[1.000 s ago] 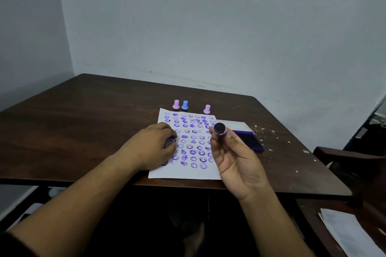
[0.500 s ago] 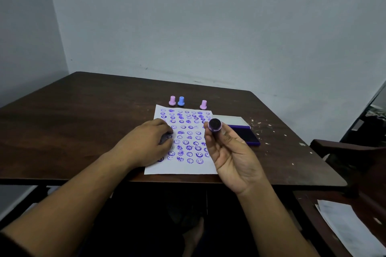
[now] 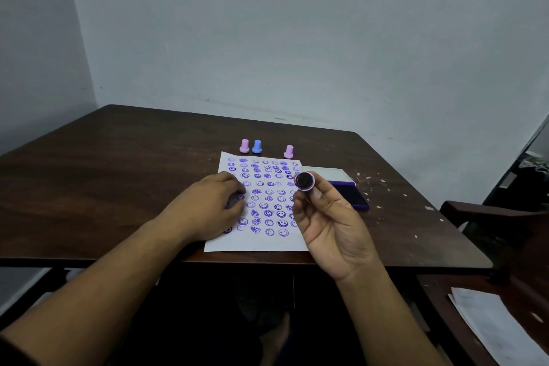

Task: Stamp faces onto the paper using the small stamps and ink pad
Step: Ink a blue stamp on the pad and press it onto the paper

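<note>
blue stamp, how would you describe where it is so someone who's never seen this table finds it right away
On the dark wooden table, look just past the far edge of the white paper covered in purple faces. Three small stamps stand upright there; the blue stamp is beside the left pink stamp, with the other pink stamp further right. It is the only blue one.

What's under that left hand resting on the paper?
The left hand presses flat on the stamped paper, covering several purple faces. Whatever else lies beneath stays hidden.
</note>
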